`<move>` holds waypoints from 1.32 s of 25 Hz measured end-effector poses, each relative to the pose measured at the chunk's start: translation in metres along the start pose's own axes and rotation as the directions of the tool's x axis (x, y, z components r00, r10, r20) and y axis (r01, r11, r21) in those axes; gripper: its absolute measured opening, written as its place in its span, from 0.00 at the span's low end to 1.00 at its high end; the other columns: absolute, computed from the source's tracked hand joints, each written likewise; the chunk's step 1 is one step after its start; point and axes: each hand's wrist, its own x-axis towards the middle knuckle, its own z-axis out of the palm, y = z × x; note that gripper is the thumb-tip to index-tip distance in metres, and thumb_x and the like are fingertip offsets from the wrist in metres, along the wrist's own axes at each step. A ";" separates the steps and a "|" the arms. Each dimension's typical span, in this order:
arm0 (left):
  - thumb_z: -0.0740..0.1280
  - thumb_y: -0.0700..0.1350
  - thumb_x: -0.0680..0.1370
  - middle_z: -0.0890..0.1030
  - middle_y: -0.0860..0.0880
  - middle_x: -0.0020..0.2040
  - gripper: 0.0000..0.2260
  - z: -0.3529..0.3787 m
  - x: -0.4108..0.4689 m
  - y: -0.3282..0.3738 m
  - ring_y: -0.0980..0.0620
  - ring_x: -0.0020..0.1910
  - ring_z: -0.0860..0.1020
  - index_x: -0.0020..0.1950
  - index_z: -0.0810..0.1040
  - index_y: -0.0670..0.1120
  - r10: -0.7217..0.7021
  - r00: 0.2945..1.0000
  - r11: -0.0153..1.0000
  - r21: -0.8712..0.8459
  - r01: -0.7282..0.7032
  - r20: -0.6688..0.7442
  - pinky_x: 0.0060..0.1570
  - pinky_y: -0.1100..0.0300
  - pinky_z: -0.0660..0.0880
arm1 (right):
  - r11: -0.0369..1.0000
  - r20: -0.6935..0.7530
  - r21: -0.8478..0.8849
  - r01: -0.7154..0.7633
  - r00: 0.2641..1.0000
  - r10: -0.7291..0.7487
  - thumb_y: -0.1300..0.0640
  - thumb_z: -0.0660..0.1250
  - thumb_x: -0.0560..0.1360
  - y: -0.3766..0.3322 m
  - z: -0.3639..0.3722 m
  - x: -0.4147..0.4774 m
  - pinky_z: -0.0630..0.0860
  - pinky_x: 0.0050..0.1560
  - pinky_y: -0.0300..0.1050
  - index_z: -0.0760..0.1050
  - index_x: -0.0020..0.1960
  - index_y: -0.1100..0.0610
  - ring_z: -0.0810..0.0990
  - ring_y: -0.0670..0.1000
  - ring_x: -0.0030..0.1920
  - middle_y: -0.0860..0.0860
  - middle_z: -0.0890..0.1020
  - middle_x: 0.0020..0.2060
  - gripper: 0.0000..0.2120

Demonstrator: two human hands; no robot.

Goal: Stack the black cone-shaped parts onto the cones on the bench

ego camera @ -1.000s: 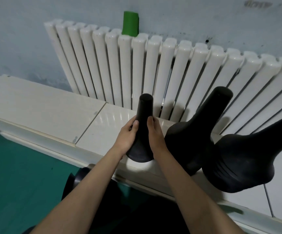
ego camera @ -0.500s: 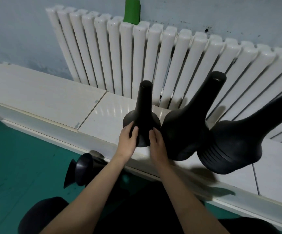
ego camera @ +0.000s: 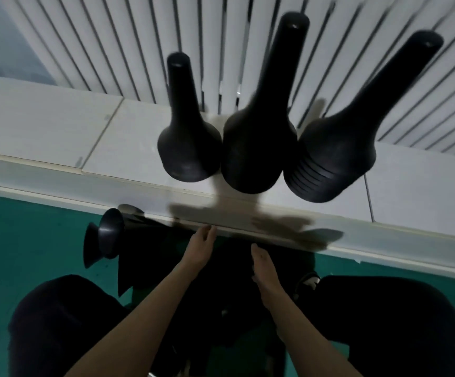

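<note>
Standing beyond left grip (ego camera: 200, 248), right grip (ego camera: 263, 265): cones (ego camera: 188, 148)

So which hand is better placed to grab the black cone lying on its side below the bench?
Left, probably. The left hand is empty and nearer the lying cone, which sits to its left; the right hand, also empty, is farther away.

dim, motion-blurred, wide-angle edge distortion
</note>
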 end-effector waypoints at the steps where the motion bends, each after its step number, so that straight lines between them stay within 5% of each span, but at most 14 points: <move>1: 0.57 0.53 0.83 0.74 0.44 0.69 0.23 0.010 0.000 -0.009 0.46 0.68 0.72 0.73 0.68 0.42 -0.018 1.000 0.999 0.048 0.016 0.024 0.61 0.59 0.68 | 0.998 0.010 0.031 -0.052 0.999 0.052 0.38 0.56 0.84 0.010 -0.006 -0.003 0.70 0.64 0.50 0.62 0.80 0.53 0.71 0.57 0.73 0.52 0.70 0.75 0.30; 6: 0.55 0.55 0.84 0.71 0.44 0.71 0.25 0.055 0.004 -0.049 0.44 0.69 0.71 0.76 0.64 0.42 -0.182 0.964 0.970 0.195 0.145 0.193 0.60 0.59 0.68 | 0.950 0.009 0.219 -0.223 0.974 0.226 0.42 0.55 0.86 0.059 -0.030 0.010 0.71 0.57 0.47 0.63 0.79 0.59 0.73 0.60 0.71 0.58 0.72 0.74 0.29; 10: 0.55 0.54 0.84 0.73 0.43 0.69 0.23 0.078 0.012 -0.086 0.45 0.65 0.73 0.75 0.66 0.43 -0.306 0.920 0.927 0.298 0.229 0.244 0.56 0.60 0.69 | 0.900 0.005 0.274 -0.339 0.936 0.352 0.37 0.56 0.83 0.097 -0.030 0.032 0.76 0.44 0.42 0.68 0.78 0.59 0.80 0.56 0.56 0.57 0.80 0.63 0.33; 15: 0.55 0.53 0.84 0.77 0.47 0.60 0.21 0.103 0.024 -0.112 0.57 0.46 0.76 0.74 0.68 0.43 -0.425 0.862 0.875 0.371 0.312 0.278 0.44 0.63 0.74 | 0.817 0.061 0.349 -0.459 0.881 0.469 0.37 0.57 0.83 0.117 -0.031 0.052 0.79 0.44 0.45 0.73 0.72 0.60 0.82 0.53 0.48 0.54 0.83 0.49 0.30; 19: 0.54 0.56 0.84 0.71 0.45 0.71 0.24 0.124 0.029 -0.122 0.46 0.65 0.72 0.77 0.63 0.45 -0.590 0.757 0.802 0.319 0.506 0.282 0.57 0.57 0.70 | 0.726 0.131 0.465 -0.507 0.850 0.510 0.33 0.59 0.81 0.133 -0.031 0.068 0.82 0.52 0.51 0.76 0.71 0.60 0.84 0.59 0.55 0.59 0.85 0.55 0.34; 22: 0.56 0.58 0.83 0.73 0.45 0.70 0.25 0.135 0.035 -0.131 0.44 0.65 0.72 0.75 0.66 0.45 -0.659 0.705 0.752 0.264 0.604 0.261 0.55 0.56 0.71 | 0.721 0.142 0.440 -0.536 0.834 0.534 0.31 0.58 0.80 0.143 -0.036 0.073 0.82 0.45 0.48 0.75 0.72 0.58 0.85 0.56 0.50 0.57 0.85 0.55 0.36; 24: 0.57 0.57 0.83 0.79 0.46 0.59 0.22 0.140 0.039 -0.137 0.48 0.52 0.77 0.69 0.73 0.43 -0.671 0.702 0.741 0.208 0.638 0.237 0.47 0.58 0.74 | 0.712 0.110 0.435 -0.551 0.818 0.565 0.32 0.57 0.81 0.145 -0.039 0.075 0.78 0.41 0.45 0.73 0.74 0.58 0.80 0.53 0.43 0.54 0.82 0.48 0.35; 27: 0.58 0.55 0.83 0.77 0.51 0.44 0.16 0.143 0.040 -0.143 0.54 0.39 0.74 0.48 0.77 0.44 -0.664 0.728 0.748 0.131 0.651 0.173 0.36 0.61 0.72 | 0.694 0.083 0.459 -0.556 0.804 0.589 0.33 0.58 0.81 0.152 -0.040 0.081 0.78 0.59 0.52 0.66 0.78 0.57 0.78 0.57 0.54 0.59 0.79 0.61 0.36; 33: 0.58 0.53 0.84 0.79 0.48 0.57 0.18 0.125 0.033 -0.133 0.52 0.49 0.78 0.63 0.78 0.42 -0.553 0.810 0.831 0.066 0.552 0.197 0.38 0.65 0.72 | 0.692 0.129 0.512 -0.509 0.842 0.523 0.31 0.63 0.78 0.141 -0.031 0.082 0.81 0.61 0.54 0.76 0.71 0.58 0.84 0.58 0.57 0.58 0.85 0.58 0.36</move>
